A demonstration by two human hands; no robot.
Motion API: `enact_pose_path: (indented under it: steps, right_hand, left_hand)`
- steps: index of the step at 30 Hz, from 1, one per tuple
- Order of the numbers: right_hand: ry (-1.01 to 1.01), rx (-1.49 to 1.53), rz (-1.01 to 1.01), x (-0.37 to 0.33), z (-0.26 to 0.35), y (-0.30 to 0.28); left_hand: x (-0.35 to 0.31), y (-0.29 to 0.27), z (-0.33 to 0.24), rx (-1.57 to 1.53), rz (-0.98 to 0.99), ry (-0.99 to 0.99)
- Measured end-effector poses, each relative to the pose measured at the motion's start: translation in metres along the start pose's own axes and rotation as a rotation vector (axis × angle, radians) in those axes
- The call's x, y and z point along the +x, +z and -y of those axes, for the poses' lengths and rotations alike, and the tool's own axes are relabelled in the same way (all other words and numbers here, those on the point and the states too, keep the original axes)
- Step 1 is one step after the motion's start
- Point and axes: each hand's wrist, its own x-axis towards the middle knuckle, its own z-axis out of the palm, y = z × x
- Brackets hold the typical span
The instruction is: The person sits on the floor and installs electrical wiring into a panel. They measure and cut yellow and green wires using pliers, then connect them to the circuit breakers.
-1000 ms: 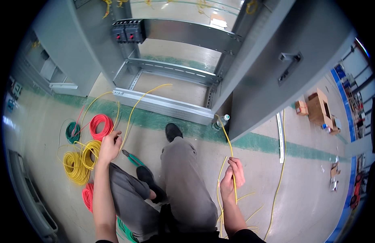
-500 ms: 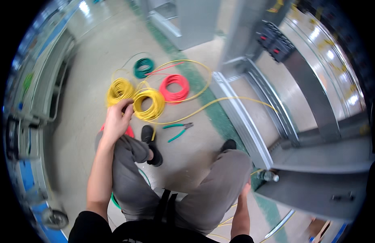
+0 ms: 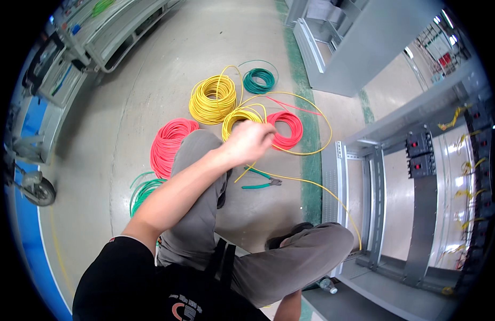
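Observation:
My left hand (image 3: 250,142) reaches across my bent knee, over the near edge of the smaller yellow wire coil (image 3: 231,122). Motion smears its fingers, so their grip is unclear. A loose yellow wire (image 3: 303,180) runs from beneath the hand toward the grey cabinet. Just below, green-handled cutting pliers (image 3: 263,183) lie on the floor with their handles spread. A red wire coil (image 3: 288,130) lies right of the hand; a larger yellow coil (image 3: 211,100) sits beyond it to the left. Of my right arm only the forearm (image 3: 289,307) shows at the lower edge; its hand is hidden.
A dark green wire coil (image 3: 258,80) lies farther off. Left of my knee are a larger red coil (image 3: 170,147) and a lighter green one (image 3: 145,193). The grey cabinet frame (image 3: 333,176) stands at right, with a clear bottle (image 3: 329,285) nearby. A wheeled cart (image 3: 116,53) stands at upper left.
My view has turned, shifting the floor items rightward in the picture. My left hand has moved right, from beside both yellow coils to over the smaller one. My right hand has gone out of sight.

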Motion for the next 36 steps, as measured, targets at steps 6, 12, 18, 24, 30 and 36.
enact_pose_path:
  steps: [6,12,18,24,30,36]
  right_hand:
    - [-0.159,0.049,0.129,-0.034,0.085,-0.020]
    - [-0.294,0.154,-0.020,-0.063,0.132,-0.089]
    - [-0.545,0.393,-0.658,-0.083,0.207,-0.197]
    - [-0.844,0.685,-0.840,-0.129,0.345,-0.185]
    - [-0.795,0.021,-0.277,-0.097,0.394,-0.153]
    - [-1.011,-0.240,-0.006,-0.082,0.398,-0.150]
  left_hand:
    - [-0.005,-0.002,-0.014,0.048,0.241,0.031]
    - [-0.019,-0.006,-0.012,-0.062,0.093,0.139]
    - [-0.038,-0.050,-0.006,-0.559,-0.321,-0.195]
    - [-0.034,-0.061,0.000,-0.655,-0.307,-0.328]
    - [-0.019,-0.059,0.014,-0.617,-0.280,-0.379]
    - [-0.007,-0.044,0.028,-0.570,-0.263,-0.344]
